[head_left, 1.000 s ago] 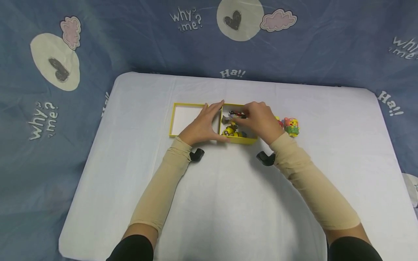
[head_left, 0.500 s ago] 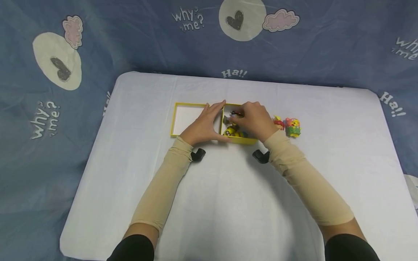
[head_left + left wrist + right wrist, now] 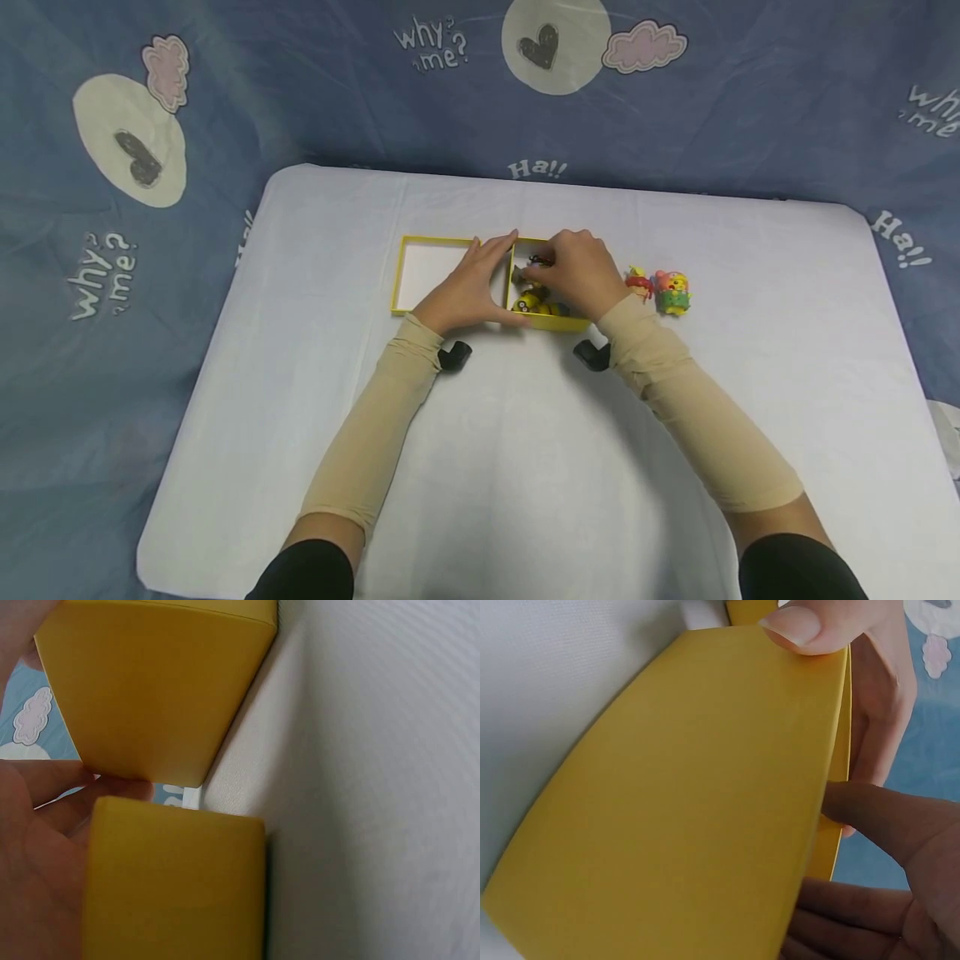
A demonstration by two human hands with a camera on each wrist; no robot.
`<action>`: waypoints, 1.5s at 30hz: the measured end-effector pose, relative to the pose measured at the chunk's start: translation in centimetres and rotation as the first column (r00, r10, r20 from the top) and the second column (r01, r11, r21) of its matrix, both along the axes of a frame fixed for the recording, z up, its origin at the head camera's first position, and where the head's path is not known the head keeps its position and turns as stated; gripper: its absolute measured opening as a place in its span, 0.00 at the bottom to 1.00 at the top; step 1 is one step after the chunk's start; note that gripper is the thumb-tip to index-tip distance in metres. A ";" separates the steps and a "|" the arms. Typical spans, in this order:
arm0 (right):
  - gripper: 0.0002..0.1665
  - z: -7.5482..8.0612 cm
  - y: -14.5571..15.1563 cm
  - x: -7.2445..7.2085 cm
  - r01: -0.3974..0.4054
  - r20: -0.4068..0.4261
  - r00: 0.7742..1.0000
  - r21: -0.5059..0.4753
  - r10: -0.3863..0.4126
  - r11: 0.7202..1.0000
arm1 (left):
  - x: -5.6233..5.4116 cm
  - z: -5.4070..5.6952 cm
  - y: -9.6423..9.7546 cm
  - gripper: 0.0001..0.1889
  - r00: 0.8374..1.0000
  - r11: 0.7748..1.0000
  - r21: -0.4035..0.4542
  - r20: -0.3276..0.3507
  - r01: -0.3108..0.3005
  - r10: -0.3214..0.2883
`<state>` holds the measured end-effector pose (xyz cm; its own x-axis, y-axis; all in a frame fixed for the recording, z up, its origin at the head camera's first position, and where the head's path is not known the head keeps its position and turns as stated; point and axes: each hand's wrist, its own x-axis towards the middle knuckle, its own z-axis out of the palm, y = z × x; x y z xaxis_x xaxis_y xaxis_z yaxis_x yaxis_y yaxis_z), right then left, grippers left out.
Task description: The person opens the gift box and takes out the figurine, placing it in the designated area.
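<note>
Yellow box (image 3: 555, 322) sits on the worktop (image 3: 480, 467), small figures (image 3: 528, 302) inside. Probably light, stiff card, so brace opposite walls, don't crush it. Left hand (image 3: 470, 289) grips it like that; right hand (image 3: 587, 271) reaches inside, can't tell if it's pinching anything.

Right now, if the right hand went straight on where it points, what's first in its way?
Likely the dark toy right at the tips of the right hand, inside the yellow box; whether it's already held isn't clear. Past that, the box's left side. Depth is hard to judge.
</note>
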<state>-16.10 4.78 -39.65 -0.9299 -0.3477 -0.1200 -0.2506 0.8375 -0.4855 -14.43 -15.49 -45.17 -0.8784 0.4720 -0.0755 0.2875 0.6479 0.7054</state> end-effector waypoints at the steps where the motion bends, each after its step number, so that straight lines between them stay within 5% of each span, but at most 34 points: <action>1: 0.18 0.0 -0.1 0.0 0.003 -0.001 1.000 0.011 -0.003 1.000 | 0.0 0.0 0.0 0.72 1.000 1.000 0.001 0.001 -0.001 0.001; 18: 0.25 0.1 -1.6 0.0 0.027 -0.060 0.998 0.208 -0.014 0.978 | -0.1 -0.4 -0.1 0.71 1.000 1.000 0.008 -0.013 0.004 -0.004; 45: 0.22 -0.8 -0.5 0.9 -0.043 -0.136 0.989 0.104 0.057 0.994 | -0.2 -0.3 0.0 0.72 1.000 1.000 -0.017 -0.019 0.006 -0.006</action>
<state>-15.18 4.23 -40.47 -0.9218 -0.3867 -0.0284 -0.3520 0.8652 -0.3570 -14.63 -15.49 -45.45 -0.8768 0.4762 -0.0669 0.3045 0.6576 0.6891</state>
